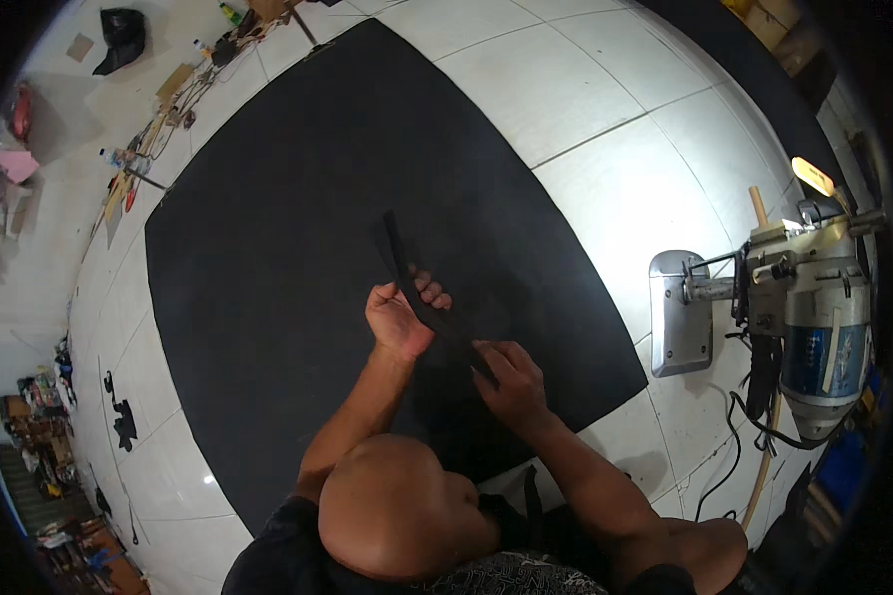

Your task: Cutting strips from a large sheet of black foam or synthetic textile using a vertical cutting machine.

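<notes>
A long, narrow black strip [395, 248] slants between my hands above a large black sheet [298, 169]. It looks flat and thin, but its material is hard to tell against the dark sheet. My left hand [405, 309] is turned palm up, with its fingers curled round the middle of the strip. Further down and to the right, my right hand [511, 379] pinches the strip near its lower end. The strip's upper end points away from me. The sheet lies spread flat on the tiled floor beneath both hands.
On the right stands a cutting machine [829, 342] with a blue and silver motor and a metal base plate [681, 342]. Its black cable [729, 426] trails over the white tiles. Tools and cords [164, 119] line the floor at far left. A black bag [122, 40] lies beyond.
</notes>
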A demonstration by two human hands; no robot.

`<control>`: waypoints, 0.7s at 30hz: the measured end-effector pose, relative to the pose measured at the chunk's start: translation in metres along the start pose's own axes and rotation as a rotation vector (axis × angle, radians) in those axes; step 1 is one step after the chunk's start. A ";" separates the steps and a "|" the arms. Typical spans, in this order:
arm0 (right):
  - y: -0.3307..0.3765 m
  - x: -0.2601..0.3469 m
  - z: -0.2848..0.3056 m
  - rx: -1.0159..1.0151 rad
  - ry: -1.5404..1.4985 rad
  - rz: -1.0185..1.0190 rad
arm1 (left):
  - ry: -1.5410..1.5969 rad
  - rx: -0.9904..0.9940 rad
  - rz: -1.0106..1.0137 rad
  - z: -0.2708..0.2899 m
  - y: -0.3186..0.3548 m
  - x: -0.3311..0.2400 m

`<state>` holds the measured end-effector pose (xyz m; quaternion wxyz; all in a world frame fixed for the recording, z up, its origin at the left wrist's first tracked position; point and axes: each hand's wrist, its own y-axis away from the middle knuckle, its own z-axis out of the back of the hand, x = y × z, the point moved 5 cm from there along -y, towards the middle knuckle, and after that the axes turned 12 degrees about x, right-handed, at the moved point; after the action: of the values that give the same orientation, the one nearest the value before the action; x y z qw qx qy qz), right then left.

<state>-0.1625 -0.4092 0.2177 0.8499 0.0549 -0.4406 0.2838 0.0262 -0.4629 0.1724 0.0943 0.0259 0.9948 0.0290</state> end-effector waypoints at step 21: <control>-0.004 -0.016 -0.025 0.003 -0.308 -0.214 | -0.141 0.004 -0.037 -0.014 0.011 -0.026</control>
<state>-0.1496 -0.4103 0.1905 0.7976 0.1457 -0.5569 0.1804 0.0494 -0.4540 0.1917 0.1646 0.0099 0.9860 0.0236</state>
